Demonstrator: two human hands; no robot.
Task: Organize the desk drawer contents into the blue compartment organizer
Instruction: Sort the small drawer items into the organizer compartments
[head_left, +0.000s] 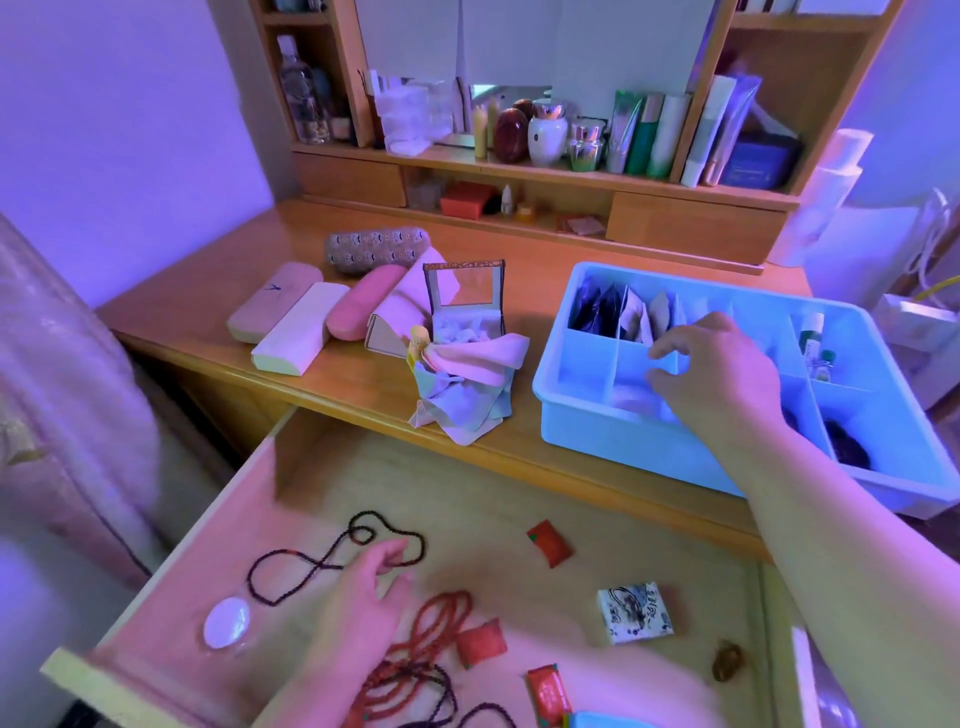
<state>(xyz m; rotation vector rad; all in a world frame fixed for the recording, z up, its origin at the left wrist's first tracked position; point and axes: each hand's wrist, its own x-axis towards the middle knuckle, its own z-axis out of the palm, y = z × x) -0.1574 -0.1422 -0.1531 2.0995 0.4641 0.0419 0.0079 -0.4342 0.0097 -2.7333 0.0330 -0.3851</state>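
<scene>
Over blue organizer (649, 447) on counter (363, 395): right hand (722, 374), fingers (670, 345) loosely spread, holding nothing. In open drawer (291, 499): left hand (358, 597), fingers relaxed, touching dark bead necklace (311, 561); red beads (436, 623) just beside.

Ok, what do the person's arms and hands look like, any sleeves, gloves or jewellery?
Both hands are bare: no gloves, rings or watch show on the left hand or right hand. The right forearm is uncovered as far as the frame edge, with no sleeve in view. The left forearm is blurred, so a cuff cannot be ruled out.
</scene>
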